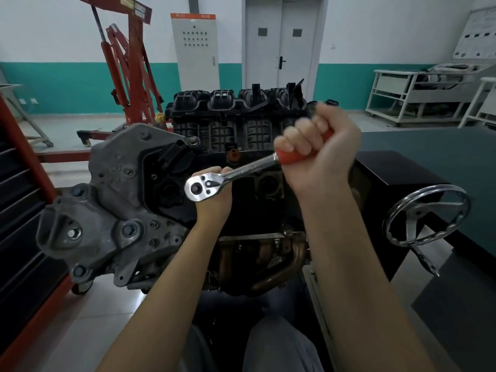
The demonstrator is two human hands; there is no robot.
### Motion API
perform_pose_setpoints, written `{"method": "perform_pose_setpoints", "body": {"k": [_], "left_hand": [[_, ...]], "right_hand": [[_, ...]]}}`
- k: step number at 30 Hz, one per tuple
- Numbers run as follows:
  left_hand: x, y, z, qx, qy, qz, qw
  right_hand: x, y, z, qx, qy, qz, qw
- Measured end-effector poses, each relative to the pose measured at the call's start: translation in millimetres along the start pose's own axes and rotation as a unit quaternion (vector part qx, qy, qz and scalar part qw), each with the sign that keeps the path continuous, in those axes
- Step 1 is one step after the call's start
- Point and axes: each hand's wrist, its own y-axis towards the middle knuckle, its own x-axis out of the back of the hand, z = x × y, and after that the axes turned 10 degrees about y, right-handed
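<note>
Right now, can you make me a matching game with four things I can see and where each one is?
Things
1. ratchet wrench
2. left hand
3. handwheel
4. engine hoist

Places
A. far back on the left
B. to the right of the engine
C. tucked just behind the wrench's shiny head
D. its orange handle is gripped by the right hand

Right pairs: 1-D, 2-C, 3-B, 4-A
</note>
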Motion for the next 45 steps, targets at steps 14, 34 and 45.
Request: {"method": "perform_pose_setpoints", "body": {"k": [14, 34, 45], "left_hand": [[-2.0, 3.4, 5.2, 0.018, -0.078, -0.01, 0.997], [-1.1, 0.2, -2.1, -0.027, -0.065, 0.002, 0.997], [1.1, -1.8, -7.0, -0.053, -0.075, -0.003, 0.996]], "right_hand": [[14.6, -10.0, 5.1, 0.01, 0.003, 0.029, 1.0], [27.7, -33.5, -2.6, 0.065, 0.052, 0.01, 0.996], [28.2, -37.9, -10.1, 0.083, 0.079, -0.028, 0.993]]}}
